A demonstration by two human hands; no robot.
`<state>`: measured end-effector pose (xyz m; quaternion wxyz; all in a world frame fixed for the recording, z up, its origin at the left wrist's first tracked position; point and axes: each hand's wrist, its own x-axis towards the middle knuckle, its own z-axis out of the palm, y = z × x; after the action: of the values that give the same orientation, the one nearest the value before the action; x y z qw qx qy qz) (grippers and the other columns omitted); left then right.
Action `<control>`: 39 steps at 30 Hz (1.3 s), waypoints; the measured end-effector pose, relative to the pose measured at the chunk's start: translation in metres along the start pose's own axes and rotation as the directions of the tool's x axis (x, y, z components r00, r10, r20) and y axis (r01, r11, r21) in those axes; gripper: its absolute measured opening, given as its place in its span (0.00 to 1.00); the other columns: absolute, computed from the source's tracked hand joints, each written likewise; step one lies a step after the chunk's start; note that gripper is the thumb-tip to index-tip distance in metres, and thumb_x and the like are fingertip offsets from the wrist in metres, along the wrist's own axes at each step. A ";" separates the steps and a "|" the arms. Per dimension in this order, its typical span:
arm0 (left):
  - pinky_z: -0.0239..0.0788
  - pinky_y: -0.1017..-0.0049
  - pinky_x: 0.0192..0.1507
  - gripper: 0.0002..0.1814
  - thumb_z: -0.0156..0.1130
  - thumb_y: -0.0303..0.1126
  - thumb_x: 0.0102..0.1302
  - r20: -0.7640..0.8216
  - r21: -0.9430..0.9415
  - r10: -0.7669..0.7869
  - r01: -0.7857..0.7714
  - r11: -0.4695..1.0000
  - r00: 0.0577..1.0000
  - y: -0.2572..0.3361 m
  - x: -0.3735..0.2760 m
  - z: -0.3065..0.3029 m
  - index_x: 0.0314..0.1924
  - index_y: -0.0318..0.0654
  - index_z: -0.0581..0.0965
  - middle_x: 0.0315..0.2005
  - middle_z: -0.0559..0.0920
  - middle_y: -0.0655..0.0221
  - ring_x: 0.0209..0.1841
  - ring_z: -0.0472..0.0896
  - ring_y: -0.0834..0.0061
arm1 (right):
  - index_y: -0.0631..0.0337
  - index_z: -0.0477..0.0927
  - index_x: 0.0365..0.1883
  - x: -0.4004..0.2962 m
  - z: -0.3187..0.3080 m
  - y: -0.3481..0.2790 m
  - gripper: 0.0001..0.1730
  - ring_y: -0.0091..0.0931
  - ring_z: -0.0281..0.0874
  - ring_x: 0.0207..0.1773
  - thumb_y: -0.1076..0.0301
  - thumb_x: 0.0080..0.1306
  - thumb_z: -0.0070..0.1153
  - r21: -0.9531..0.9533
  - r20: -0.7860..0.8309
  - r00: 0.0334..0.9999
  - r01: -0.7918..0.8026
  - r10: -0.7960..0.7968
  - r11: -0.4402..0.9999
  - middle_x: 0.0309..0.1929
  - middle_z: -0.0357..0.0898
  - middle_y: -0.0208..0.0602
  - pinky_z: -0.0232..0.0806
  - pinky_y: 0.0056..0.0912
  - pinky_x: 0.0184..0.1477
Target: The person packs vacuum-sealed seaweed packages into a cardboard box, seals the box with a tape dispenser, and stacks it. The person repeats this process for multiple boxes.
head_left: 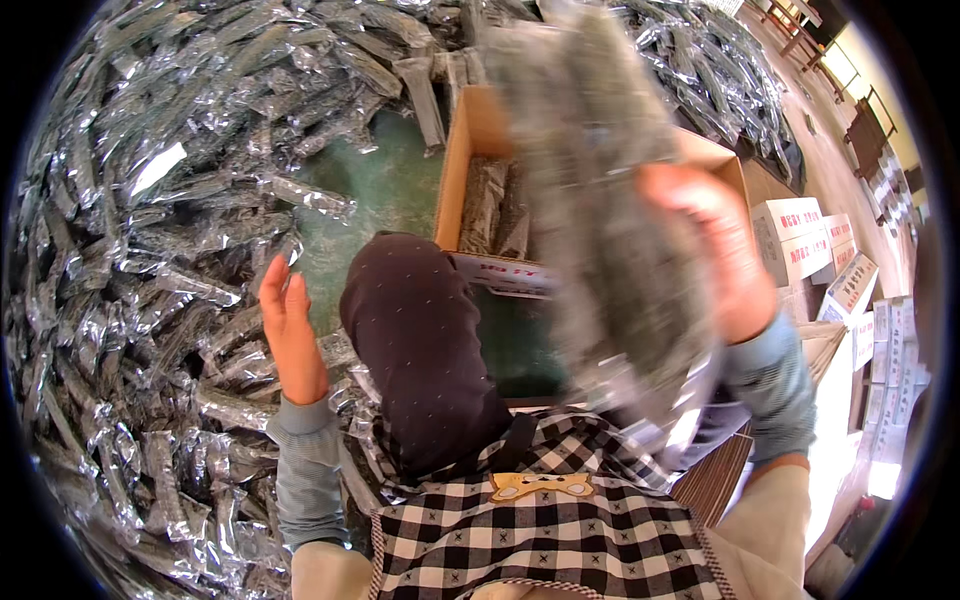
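Observation:
In my right hand is a bundle of clear plastic packs of dark grey-green dried goods, blurred by motion. My thumb lies over its right side; the other fingers are hidden. The bundle is above an open cardboard box and covers much of it. Inside the box, at its left, lie similar packs. My left hand is raised with its fingers apart and nothing in it, nearest the large pile of plastic-wrapped packs on the left.
My bent knee, in dark dotted cloth, stands between my left hand and the box. Green surface shows left of the box. Another heap of packs lies at the upper right. White printed cartons are stacked on the right.

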<state>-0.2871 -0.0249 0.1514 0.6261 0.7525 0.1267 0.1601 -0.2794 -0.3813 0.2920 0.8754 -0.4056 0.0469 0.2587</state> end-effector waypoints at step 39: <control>0.68 0.62 0.55 0.41 0.76 0.34 0.47 -0.473 0.219 -0.127 0.256 0.942 0.872 -0.266 -0.091 -0.109 0.57 0.29 0.63 0.46 0.74 0.51 0.50 0.75 0.56 | 0.59 0.51 0.73 0.093 0.129 0.237 0.53 0.39 0.62 0.70 0.70 0.55 0.71 -0.864 0.343 0.927 0.248 0.151 0.439 0.69 0.61 0.49 0.56 0.42 0.69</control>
<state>-0.4119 0.0869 -0.0992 0.4817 0.7573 0.3644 0.2484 -0.3321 -0.1209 0.1883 0.5257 -0.7511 -0.2750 0.2897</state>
